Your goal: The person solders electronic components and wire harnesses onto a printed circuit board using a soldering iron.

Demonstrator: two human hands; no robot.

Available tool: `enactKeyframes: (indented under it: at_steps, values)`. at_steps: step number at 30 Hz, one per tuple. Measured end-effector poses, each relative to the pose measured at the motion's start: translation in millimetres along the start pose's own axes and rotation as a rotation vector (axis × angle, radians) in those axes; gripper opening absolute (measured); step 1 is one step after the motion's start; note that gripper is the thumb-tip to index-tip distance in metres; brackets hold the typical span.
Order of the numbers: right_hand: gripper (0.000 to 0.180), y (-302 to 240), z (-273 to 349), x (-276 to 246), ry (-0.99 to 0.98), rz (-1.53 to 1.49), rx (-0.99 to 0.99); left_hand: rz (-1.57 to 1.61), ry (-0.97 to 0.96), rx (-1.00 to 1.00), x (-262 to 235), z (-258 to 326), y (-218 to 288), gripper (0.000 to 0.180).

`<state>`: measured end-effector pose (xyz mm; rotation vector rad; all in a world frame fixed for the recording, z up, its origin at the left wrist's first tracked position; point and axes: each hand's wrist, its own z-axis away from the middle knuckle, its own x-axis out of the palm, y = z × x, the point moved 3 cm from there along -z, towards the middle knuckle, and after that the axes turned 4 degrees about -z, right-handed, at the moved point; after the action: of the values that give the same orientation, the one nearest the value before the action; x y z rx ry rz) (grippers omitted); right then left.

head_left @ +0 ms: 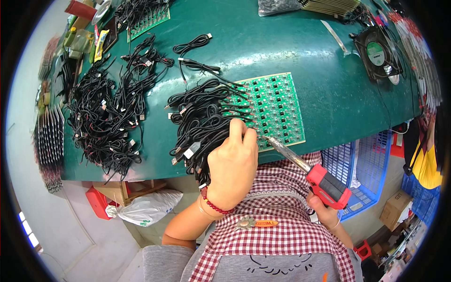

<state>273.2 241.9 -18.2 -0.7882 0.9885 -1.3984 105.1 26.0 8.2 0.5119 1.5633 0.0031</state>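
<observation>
Head view: our right hand [324,210] grasps a red-and-black soldering iron [327,185], its tip over the green circuit board panel [286,101], which lies by the near edge of the bench [329,94]. Our left hand [232,164] curls its fingers at the panel's left side; we cannot tell whether they pinch one of the black USB cables [199,122] bunched there. We see a cable heap [94,105] toward the bench's left edge and a cooling fan [376,54] near its right edge.
</observation>
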Motion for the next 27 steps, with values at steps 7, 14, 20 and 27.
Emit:
enactKeyframes:
  at_steps: [7,14,20,27]
  values:
    - [0.025,5.5,-2.9,1.1,-0.019,0.075,-0.041,-0.046,-0.043,0.002,-0.3,-1.8,1.4,0.011]
    - [0.024,-1.9,-3.7,3.0,-0.012,0.086,-0.079,-0.077,-0.069,0.019,-3.0,-5.5,4.5,0.011]
    - [0.024,-0.8,1.1,-2.4,-0.045,0.076,-0.152,-0.072,-0.083,0.018,-3.0,-5.4,3.6,0.011]
    - [0.022,-4.3,-3.5,2.9,0.017,0.013,-0.041,-0.052,-0.103,0.018,-3.6,-6.0,1.1,0.011]
